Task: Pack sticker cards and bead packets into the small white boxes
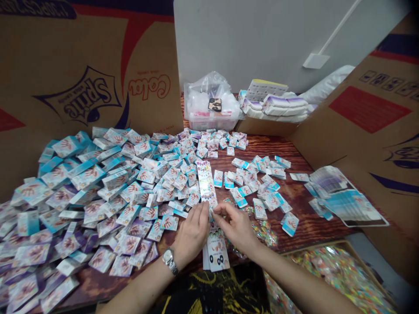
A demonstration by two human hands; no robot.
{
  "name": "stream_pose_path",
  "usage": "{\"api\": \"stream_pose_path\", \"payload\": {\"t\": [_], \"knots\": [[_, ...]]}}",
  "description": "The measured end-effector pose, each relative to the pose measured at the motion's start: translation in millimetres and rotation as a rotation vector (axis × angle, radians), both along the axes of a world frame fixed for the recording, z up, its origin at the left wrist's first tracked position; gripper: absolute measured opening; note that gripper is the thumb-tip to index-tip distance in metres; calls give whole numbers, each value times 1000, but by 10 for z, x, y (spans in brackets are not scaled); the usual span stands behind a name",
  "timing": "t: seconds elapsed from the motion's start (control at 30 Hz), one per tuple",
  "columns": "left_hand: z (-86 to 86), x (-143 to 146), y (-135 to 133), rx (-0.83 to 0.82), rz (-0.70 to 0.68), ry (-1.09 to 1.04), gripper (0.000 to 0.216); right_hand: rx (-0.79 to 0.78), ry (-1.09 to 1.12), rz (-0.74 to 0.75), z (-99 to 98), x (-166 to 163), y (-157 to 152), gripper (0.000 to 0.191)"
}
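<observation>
My left hand point(193, 229), with a silver watch on its wrist, is closed at the fingertips. My right hand point(234, 222) pinches thumb and forefinger just beside it. Between them is a small white and light-blue piece point(210, 212) that looks like one of the little boxes; the fingers cover most of it. Under the hands runs a long strip of printed sticker sheets point(206, 179), its far end shiny. The near stack of printed sheets point(218, 255) shows dark oval nail shapes. A large heap of small boxes point(131, 187) with hand pictures lies left of my hands.
More flat small boxes point(271, 201) lie right of my hands, near bags of colourful bits point(266, 232). Fanned card sleeves point(347, 200) lie farther right. A clear plastic tub point(212, 124) and a carton of packs point(268, 126) stand behind. Large cardboard boxes point(85, 52) flank the table.
</observation>
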State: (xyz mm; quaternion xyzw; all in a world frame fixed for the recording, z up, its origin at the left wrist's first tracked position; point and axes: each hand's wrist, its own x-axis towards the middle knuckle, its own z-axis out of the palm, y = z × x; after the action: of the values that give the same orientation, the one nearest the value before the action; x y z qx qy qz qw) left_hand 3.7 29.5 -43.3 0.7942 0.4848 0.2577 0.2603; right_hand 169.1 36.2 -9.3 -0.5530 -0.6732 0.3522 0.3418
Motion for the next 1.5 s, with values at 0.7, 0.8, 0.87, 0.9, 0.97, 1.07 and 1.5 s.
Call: {"api": "stream_pose_path", "payload": {"t": [0.7,0.8,0.87,0.9,0.97,1.07,1.5], "knots": [[72,-7,-2,247,-115,108,39,-16,-141,186,140,189,202,24],[130,8,29,152,-48,-8,33,278,-176,144,155,198,38,13],[149,22,37,108,-38,-56,32,372,-206,129,134,172,-50,16],[151,29,36,100,-37,-70,33,378,-200,122,113,152,-78,18],[144,38,28,119,-37,-68,35,313,-135,103,59,105,-103,19],[125,35,12,205,-45,-11,36,117,82,-21,5,44,-95,24],[64,22,-19,303,6,92,56,-184,289,-122,110,-82,15,13]]}}
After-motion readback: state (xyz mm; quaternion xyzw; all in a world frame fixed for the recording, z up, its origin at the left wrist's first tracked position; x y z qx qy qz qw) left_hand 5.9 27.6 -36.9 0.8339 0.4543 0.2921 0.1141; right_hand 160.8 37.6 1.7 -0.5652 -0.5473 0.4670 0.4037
